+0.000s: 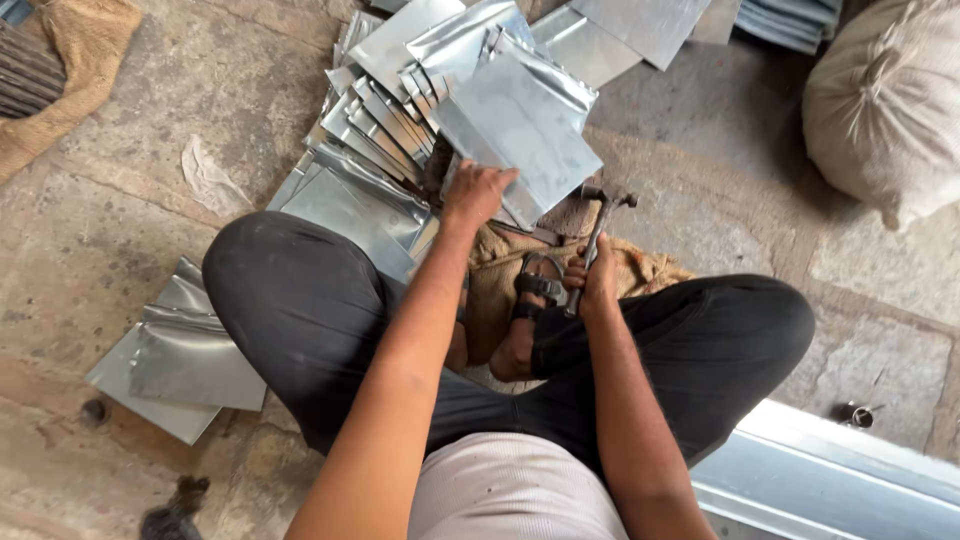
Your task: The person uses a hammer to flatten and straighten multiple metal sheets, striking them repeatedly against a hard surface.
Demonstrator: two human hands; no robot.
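I sit cross-legged on a stone floor. My left hand point(476, 193) grips the near edge of a bent sheet-metal piece point(520, 130), holding it tilted over a burlap-covered block point(520, 255). My right hand point(592, 278) holds a hammer point(600, 222) by its handle, head up, just right of the sheet. A pile of similar folded metal sheets point(385, 110) fans out behind and to the left of the held piece.
Several finished metal sheets point(180, 360) lie by my left knee. More flat sheets point(640, 25) lie at the top. A stuffed sack point(885, 100) sits top right, a long metal strip point(830, 480) bottom right, burlap point(70, 70) top left.
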